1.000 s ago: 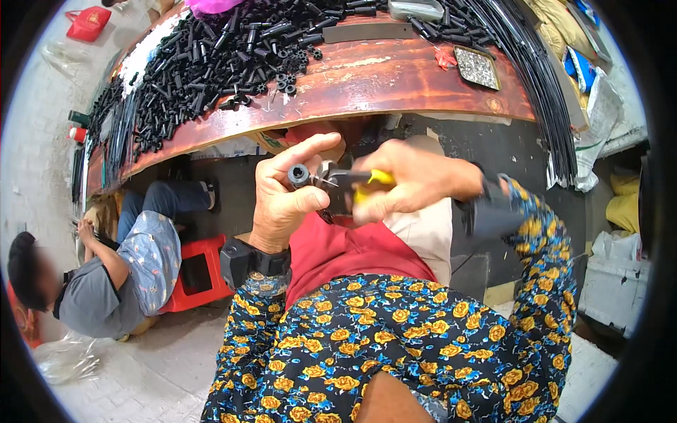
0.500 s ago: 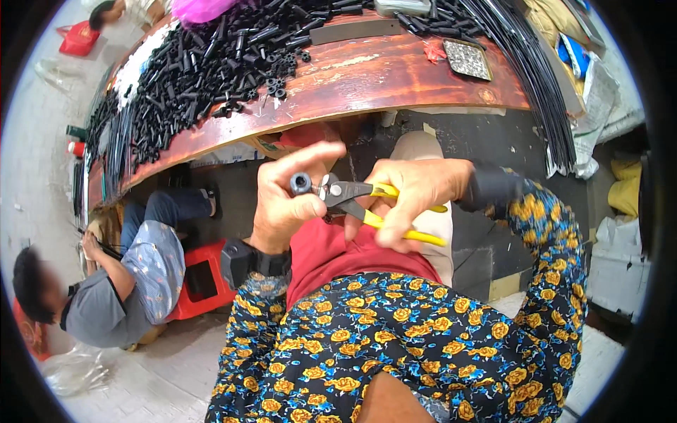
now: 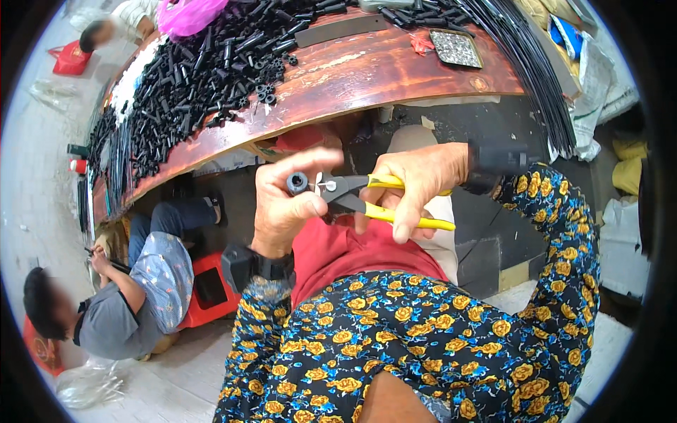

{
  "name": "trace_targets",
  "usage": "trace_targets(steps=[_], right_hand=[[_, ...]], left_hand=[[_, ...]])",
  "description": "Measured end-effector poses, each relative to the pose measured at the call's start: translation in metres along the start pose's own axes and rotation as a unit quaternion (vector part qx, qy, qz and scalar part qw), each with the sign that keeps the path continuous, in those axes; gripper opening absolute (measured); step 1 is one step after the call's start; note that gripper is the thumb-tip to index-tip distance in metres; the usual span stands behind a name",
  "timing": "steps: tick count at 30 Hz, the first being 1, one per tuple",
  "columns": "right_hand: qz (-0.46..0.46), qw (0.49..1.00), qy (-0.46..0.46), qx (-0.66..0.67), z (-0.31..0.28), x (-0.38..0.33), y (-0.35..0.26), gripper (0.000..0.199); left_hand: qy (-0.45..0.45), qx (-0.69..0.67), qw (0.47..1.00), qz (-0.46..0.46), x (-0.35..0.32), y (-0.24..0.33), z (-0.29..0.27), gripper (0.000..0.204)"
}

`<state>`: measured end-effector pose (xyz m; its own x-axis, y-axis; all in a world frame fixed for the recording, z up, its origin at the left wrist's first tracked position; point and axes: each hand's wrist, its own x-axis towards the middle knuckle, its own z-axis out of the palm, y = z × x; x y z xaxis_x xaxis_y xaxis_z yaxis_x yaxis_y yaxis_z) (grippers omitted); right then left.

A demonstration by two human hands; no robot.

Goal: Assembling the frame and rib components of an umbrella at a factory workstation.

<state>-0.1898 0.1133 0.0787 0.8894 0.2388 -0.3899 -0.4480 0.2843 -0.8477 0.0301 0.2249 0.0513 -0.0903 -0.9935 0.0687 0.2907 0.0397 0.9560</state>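
Note:
My left hand (image 3: 273,211) holds a short dark tube (image 3: 297,183) between thumb and fingers, its round hollow end facing up. My right hand (image 3: 423,173) is closed around pliers (image 3: 343,193) with yellow handles and dark jaws. The handles are spread apart, one above the other. The jaws' tips lie right beside the tube, next to my left thumb, where a small shiny bit of metal (image 3: 319,180) shows. Whether the jaws grip that bit I cannot tell. Both hands are over my lap, just short of the table edge.
A reddish wooden table (image 3: 395,77) curves ahead, heaped with black tubular parts (image 3: 204,77). On it are a tray of small metal pieces (image 3: 457,49), a flat grey bar (image 3: 340,31) and long black rods (image 3: 525,67). A co-worker (image 3: 113,310) sits at left near a red stool (image 3: 209,290).
The pliers have tilted slightly, and their jaws show a little more plainly beside the tube. My left hand keeps its hold. The whole view has shifted slightly.

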Motion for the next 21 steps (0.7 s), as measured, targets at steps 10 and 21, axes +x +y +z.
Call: trace_targets(steps=[10, 21], right_hand=[[0.055, 0.784, 0.292, -0.545, 0.018, -0.001, -0.017, 0.037], [-0.094, 0.725, 0.44, -0.522, 0.023, 0.021, 0.011, 0.058]], left_hand=[[0.062, 0.054, 0.995, 0.059, 0.005, -0.007, 0.0, 0.054], [0.184, -0.025, 0.983, -0.009, 0.013, -0.003, 0.019, 0.094]])
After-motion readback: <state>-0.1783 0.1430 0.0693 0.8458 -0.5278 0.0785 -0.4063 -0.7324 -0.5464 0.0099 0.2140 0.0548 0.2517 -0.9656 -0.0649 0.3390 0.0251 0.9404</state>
